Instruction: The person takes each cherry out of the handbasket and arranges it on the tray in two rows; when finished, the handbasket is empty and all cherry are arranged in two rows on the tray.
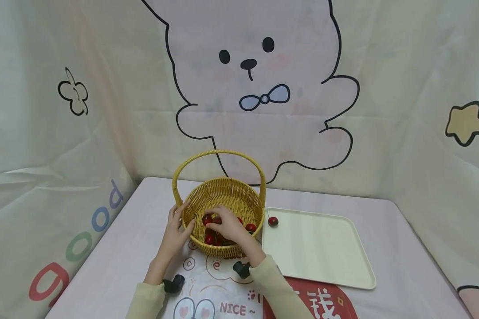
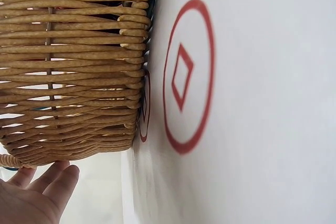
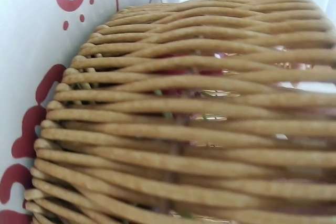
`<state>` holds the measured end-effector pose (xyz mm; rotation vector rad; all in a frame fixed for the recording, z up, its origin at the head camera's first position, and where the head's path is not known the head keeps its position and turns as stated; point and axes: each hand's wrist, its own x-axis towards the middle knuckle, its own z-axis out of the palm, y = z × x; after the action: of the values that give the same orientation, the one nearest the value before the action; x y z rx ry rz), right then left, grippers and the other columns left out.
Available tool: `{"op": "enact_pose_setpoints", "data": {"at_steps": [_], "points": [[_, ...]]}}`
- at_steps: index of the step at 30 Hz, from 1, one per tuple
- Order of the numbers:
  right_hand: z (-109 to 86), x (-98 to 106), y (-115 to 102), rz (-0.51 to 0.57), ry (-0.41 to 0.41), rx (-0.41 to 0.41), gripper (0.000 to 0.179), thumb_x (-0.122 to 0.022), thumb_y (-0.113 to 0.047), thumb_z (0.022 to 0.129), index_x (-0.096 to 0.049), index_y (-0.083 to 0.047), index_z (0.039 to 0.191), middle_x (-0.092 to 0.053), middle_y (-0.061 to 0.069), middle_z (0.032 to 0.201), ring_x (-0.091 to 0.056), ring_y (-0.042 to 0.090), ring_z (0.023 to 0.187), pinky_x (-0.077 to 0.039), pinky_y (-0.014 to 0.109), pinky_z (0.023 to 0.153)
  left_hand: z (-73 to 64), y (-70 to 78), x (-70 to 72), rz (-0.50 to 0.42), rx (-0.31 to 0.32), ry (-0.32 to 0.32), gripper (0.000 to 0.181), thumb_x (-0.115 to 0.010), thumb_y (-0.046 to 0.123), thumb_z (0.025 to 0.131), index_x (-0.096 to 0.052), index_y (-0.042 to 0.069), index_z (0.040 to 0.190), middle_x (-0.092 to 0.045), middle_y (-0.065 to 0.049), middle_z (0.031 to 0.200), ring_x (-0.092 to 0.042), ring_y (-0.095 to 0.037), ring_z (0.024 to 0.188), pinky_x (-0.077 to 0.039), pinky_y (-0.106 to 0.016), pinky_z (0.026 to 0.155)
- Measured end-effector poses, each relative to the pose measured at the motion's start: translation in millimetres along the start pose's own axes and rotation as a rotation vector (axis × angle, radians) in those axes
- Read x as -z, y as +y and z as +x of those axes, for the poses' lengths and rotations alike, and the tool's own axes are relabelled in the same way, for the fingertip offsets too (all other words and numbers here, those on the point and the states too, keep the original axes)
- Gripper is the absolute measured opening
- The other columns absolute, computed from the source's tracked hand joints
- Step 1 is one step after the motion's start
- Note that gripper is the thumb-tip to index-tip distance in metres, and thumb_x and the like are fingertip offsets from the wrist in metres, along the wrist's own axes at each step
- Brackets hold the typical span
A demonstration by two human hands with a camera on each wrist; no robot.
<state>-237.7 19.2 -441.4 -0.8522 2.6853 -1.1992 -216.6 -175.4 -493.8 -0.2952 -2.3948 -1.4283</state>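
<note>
A yellow wicker basket [image 1: 212, 251] with a tall arched handle stands on the table with several dark red cherries [image 1: 210, 239] inside, mostly toward its near side. At the basket's left rim, near the handle's foot, my left hand [image 1: 176, 233] holds on; in the left wrist view its fingers [image 2: 62, 184] lie against the outer weave. Reaching in over the near rim, my right hand [image 1: 230, 226] pinches a cherry [image 1: 207, 219] between thumb and fingers. The basket wall [image 3: 210, 129] fills the right wrist view and hides most of that hand's work.
To the right of the basket lies a cream rectangular tray [image 1: 317, 248], with a single stemmed cherry [image 1: 273, 221] at its far left corner. A printed cloth [image 1: 233, 309] covers the table's near part. Fabric walls with cartoon drawings enclose the table.
</note>
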Motion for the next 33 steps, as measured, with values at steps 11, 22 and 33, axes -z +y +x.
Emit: {"op": "enact_pose_setpoints", "data": {"at_steps": [11,22,33], "points": [[-5.6,13.9,5.1,0.121,0.047,-0.011,0.036,-0.065,-0.016,0.087,-0.058,-0.012,0.122,-0.055,0.006,0.117,-0.061,0.022,0.100,-0.054,0.026,0.079,1.1,4.3,-0.3,-0.003,0.022,-0.007,0.058,-0.060,0.016,0.089,-0.036,0.020,0.142,-0.021,-0.014,0.146,-0.032,-0.042,0.130,-0.036,-0.063,0.096],[-15.1,28.0,9.0,0.149,0.106,-0.037,0.033,-0.069,-0.019,0.084,-0.057,-0.015,0.115,-0.062,0.000,0.108,-0.060,0.011,0.087,-0.052,0.022,0.075,1.1,3.5,-0.3,-0.004,0.015,-0.002,0.059,-0.060,0.017,0.089,-0.036,0.020,0.142,-0.020,-0.014,0.146,-0.032,-0.041,0.130,-0.035,-0.065,0.096],[-31.1,38.7,16.6,0.218,0.150,-0.008,0.037,-0.069,-0.015,0.083,-0.058,-0.018,0.118,-0.061,0.002,0.111,-0.059,0.013,0.081,-0.052,0.023,0.070,0.4,3.2,1.1,-0.003,0.019,-0.005,0.058,-0.060,0.019,0.090,-0.035,0.021,0.143,-0.019,-0.014,0.147,-0.032,-0.043,0.130,-0.034,-0.065,0.096]]}}
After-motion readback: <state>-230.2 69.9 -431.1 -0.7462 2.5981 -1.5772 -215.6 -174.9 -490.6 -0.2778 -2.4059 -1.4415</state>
